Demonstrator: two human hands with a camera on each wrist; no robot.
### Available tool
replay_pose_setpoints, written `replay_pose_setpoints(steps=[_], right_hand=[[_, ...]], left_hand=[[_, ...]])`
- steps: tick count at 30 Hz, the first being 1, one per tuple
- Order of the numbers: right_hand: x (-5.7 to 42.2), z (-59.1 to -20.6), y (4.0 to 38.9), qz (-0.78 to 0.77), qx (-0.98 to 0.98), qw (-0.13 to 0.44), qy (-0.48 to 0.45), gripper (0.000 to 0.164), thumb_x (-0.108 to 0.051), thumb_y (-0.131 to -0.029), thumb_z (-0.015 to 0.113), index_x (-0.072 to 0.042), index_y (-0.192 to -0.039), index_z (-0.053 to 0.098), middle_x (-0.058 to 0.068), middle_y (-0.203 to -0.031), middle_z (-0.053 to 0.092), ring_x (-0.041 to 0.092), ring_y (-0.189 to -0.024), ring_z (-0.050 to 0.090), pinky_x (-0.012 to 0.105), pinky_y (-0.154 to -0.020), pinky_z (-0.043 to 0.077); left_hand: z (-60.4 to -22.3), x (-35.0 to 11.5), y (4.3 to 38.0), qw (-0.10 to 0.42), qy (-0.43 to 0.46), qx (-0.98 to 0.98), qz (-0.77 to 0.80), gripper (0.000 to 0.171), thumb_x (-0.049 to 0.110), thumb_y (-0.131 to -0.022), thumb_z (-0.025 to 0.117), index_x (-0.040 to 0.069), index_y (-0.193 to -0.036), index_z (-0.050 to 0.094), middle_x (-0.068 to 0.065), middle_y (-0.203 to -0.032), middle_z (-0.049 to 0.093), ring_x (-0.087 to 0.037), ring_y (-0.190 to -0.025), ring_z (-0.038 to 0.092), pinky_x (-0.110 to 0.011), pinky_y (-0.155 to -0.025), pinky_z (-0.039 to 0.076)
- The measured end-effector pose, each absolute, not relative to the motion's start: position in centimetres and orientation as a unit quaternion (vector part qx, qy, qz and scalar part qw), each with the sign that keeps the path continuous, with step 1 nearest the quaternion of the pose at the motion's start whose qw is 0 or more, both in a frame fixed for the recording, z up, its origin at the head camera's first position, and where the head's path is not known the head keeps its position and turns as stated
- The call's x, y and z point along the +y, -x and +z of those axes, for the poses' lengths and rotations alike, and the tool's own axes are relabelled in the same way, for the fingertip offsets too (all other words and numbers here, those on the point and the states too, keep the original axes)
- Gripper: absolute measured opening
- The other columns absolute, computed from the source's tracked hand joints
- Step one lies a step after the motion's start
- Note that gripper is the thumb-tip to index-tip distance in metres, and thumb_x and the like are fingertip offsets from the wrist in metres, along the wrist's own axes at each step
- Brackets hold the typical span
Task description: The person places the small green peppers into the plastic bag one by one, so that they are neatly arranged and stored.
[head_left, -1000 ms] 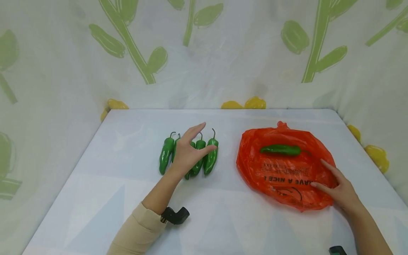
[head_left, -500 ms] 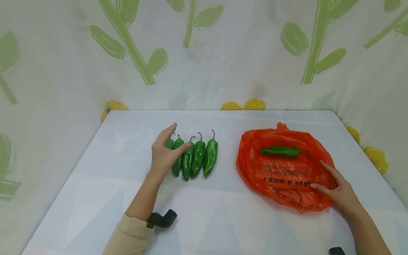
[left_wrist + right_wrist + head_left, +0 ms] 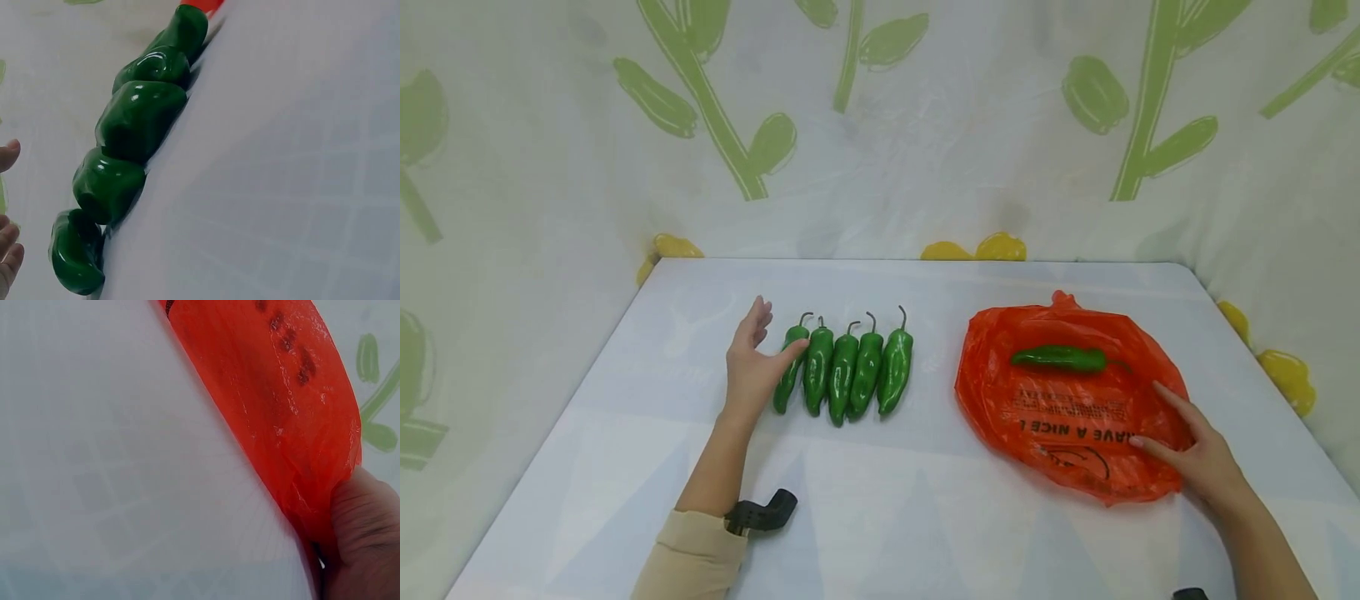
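Note:
A row of several green peppers [image 3: 844, 375] lies on the table, stems pointing away. My left hand [image 3: 752, 367] is just left of the row, thumb and fingers spread apart, holding nothing. Its thumb tip overlaps the leftmost pepper [image 3: 791, 367] in the head view; I cannot tell whether it touches. The left wrist view shows the peppers [image 3: 137, 119] end-on, the fingertips at its left edge. At the right, my right hand [image 3: 1206, 458] rests on the edge of a red plastic bag [image 3: 1067, 408], thumb and index finger spread over it. Another green pepper [image 3: 1060, 357] lies sideways on the bag.
The white table [image 3: 880, 517] has its far edge against a pale curtain [image 3: 970, 150] printed with green leaves. A black wrist camera mount [image 3: 763, 512] sticks out from my left wrist.
My left hand has moved left, from over the middle of the pepper row to its left side, uncovering the peppers. The right hand and bag have stayed nearly still.

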State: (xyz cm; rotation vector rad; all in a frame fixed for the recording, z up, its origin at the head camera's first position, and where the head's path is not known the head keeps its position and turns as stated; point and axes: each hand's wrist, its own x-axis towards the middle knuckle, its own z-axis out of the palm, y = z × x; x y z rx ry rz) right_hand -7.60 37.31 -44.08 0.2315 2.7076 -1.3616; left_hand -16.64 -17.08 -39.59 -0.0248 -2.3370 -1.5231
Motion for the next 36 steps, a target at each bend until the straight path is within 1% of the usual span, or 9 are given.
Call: replay_pose_setpoints(steps=[1, 4, 7, 14, 28, 29, 32, 35, 36], right_hand=[[37.3, -44.1, 7.6, -0.447, 0.890, 0.050, -0.077, 0.082, -0.035, -0.089, 0.064, -0.041, -0.150, 0.009, 0.006, -0.160, -0.003, 0.037, -0.143, -0.005, 0.016, -0.109, 0.020], [37.3, -43.9, 7.6, -0.455, 0.885, 0.055, -0.080, 0.083, -0.035, -0.089, 0.064, -0.041, -0.150, 0.008, 0.009, -0.160, -0.004, 0.038, -0.143, -0.006, 0.050, -0.113, 0.013], [37.3, -43.8, 7.6, -0.458, 0.883, 0.061, -0.083, 0.083, -0.036, -0.089, 0.064, -0.041, -0.150, 0.008, 0.011, -0.159, -0.005, 0.040, -0.142, -0.006, 0.063, -0.106, 0.012], [37.2, -43.8, 7.6, -0.463, 0.881, 0.060, -0.082, 0.083, -0.035, -0.089, 0.064, -0.041, -0.150, 0.008, 0.013, -0.159, -0.005, 0.041, -0.142, -0.006, 0.068, -0.103, 0.013], [37.2, -43.9, 7.6, -0.444, 0.891, 0.054, -0.073, 0.083, -0.034, -0.090, 0.064, -0.039, -0.151, 0.008, 0.017, -0.158, -0.002, 0.043, -0.141, -0.001, 0.064, -0.106, 0.015], [37.2, -43.9, 7.6, -0.443, 0.892, 0.056, -0.073, 0.083, -0.035, -0.090, 0.064, -0.040, -0.151, 0.008, 0.017, -0.158, -0.001, 0.043, -0.142, -0.001, 0.054, -0.111, 0.017], [37.2, -43.9, 7.5, -0.449, 0.889, 0.055, -0.073, 0.083, -0.033, -0.090, 0.064, -0.039, -0.151, 0.008, 0.018, -0.158, -0.001, 0.043, -0.142, -0.002, 0.051, -0.113, 0.015], [37.2, -43.9, 7.5, -0.458, 0.885, 0.052, -0.070, 0.084, -0.031, -0.090, 0.064, -0.038, -0.151, 0.008, 0.018, -0.158, -0.002, 0.042, -0.142, -0.003, 0.052, -0.114, 0.011], [37.2, -44.0, 7.5, -0.462, 0.883, 0.051, -0.069, 0.084, -0.030, -0.090, 0.064, -0.038, -0.151, 0.008, 0.018, -0.158, -0.002, 0.043, -0.141, -0.003, 0.062, -0.109, 0.009]], left_hand=[[-39.8, -17.2, 16.7, 0.159, -0.001, -0.830, -0.535, 0.086, 0.015, -0.077, 0.078, 0.006, -0.148, 0.029, -0.013, -0.146, 0.041, -0.028, -0.133, 0.039, -0.039, -0.110, 0.032], [-40.4, -17.5, 17.1, 0.117, -0.021, -0.842, -0.526, 0.086, 0.018, -0.080, 0.077, 0.007, -0.149, 0.026, -0.012, -0.149, 0.037, -0.028, -0.135, 0.037, -0.038, -0.111, 0.031], [-40.9, -17.6, 17.2, 0.087, -0.027, -0.849, -0.520, 0.087, 0.019, -0.081, 0.075, 0.008, -0.150, 0.023, -0.013, -0.150, 0.035, -0.027, -0.137, 0.035, -0.038, -0.111, 0.030], [-42.1, -18.0, 17.5, 0.070, -0.034, -0.861, -0.502, 0.080, 0.016, -0.082, 0.074, 0.002, -0.147, 0.029, -0.019, -0.143, 0.043, -0.031, -0.132, 0.041, -0.040, -0.109, 0.034], [-42.6, -18.0, 17.6, 0.007, -0.062, -0.872, -0.485, 0.070, 0.024, -0.088, 0.065, 0.004, -0.146, 0.031, -0.018, -0.142, 0.044, -0.033, -0.127, 0.046, -0.045, -0.103, 0.039], [-42.6, -18.0, 17.6, 0.005, -0.064, -0.873, -0.483, 0.069, 0.024, -0.088, 0.064, 0.003, -0.146, 0.032, -0.018, -0.141, 0.045, -0.033, -0.126, 0.046, -0.045, -0.103, 0.039], [-42.6, -17.9, 17.6, -0.002, -0.069, -0.876, -0.477, 0.067, 0.024, -0.089, 0.063, 0.002, -0.145, 0.033, -0.019, -0.140, 0.045, -0.034, -0.124, 0.046, -0.045, -0.104, 0.038], [-42.5, -17.9, 17.5, -0.004, -0.075, -0.875, -0.478, 0.066, 0.022, -0.088, 0.063, 0.002, -0.144, 0.035, -0.020, -0.139, 0.046, -0.034, -0.125, 0.045, -0.046, -0.105, 0.036], [-42.5, -17.8, 17.6, -0.002, -0.076, -0.875, -0.478, 0.065, 0.021, -0.087, 0.064, 0.002, -0.143, 0.036, -0.020, -0.139, 0.046, -0.034, -0.126, 0.045, -0.046, -0.106, 0.036]])
